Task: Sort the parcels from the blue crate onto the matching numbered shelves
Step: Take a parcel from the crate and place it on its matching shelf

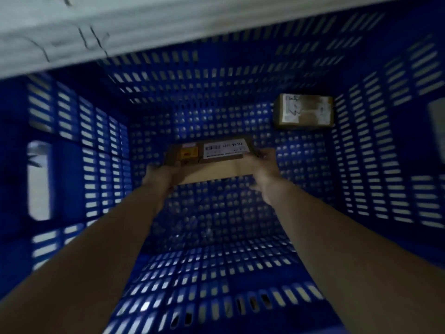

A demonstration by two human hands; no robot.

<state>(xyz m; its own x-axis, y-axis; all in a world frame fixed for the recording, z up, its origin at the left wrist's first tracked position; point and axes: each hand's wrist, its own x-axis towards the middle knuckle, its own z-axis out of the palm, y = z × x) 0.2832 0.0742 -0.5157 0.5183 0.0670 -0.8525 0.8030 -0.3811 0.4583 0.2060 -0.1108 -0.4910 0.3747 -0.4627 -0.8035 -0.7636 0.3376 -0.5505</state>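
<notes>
I look straight down into the deep blue crate (113, 145) with slotted walls. Both my arms reach to its bottom. A flat brown cardboard parcel (216, 168) with a white barcode label and a yellow sticker lies in the middle. My left hand (160, 174) grips its left end and my right hand (263, 168) grips its right end. A second, smaller brown parcel (304, 110) with a white label and clear tape sits in the far right corner of the crate floor.
A pale grey marbled floor (120, 27) runs beyond the crate's far rim. The perforated crate floor shows between my forearms. The crate walls rise close on all sides.
</notes>
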